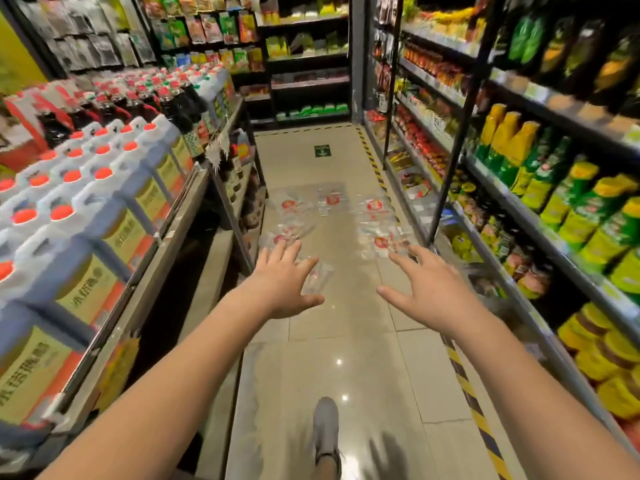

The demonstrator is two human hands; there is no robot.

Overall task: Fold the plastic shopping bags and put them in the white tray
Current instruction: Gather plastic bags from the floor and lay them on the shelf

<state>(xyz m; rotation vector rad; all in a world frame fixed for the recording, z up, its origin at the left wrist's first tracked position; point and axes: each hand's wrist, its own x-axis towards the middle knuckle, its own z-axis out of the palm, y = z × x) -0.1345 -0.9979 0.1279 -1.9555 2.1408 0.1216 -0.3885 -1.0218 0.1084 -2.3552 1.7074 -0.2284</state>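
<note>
**Empty hands above bags on the aisle floor**

The left hand (pixel 284 282) and right hand (pixel 429 289) reach forward, fingers spread, holding nothing. Clear plastic shopping bags (pixel 375 206) with round red logos, writing unreadable, lie scattered on the tiled floor (pixel 346 375) at 12 o'clock. At 9 o'clock, white jugs (pixel 104 216) bear yellow Chinese-character labels.

I reach my left hand (pixel 284 278) and right hand (pixel 429 289) out side by side, apart from each other. The plastic bags (pixel 375 209) lie scattered on the floor (pixel 346 327) beyond them, between the shelf of jugs (pixel 86 209) on my left and the shelf of bottles (pixel 554 188) on my right. My foot (pixel 325 434) stands between my arms. Another shelf (pixel 308 64) closes the aisle's far end, behind the bags.
</note>
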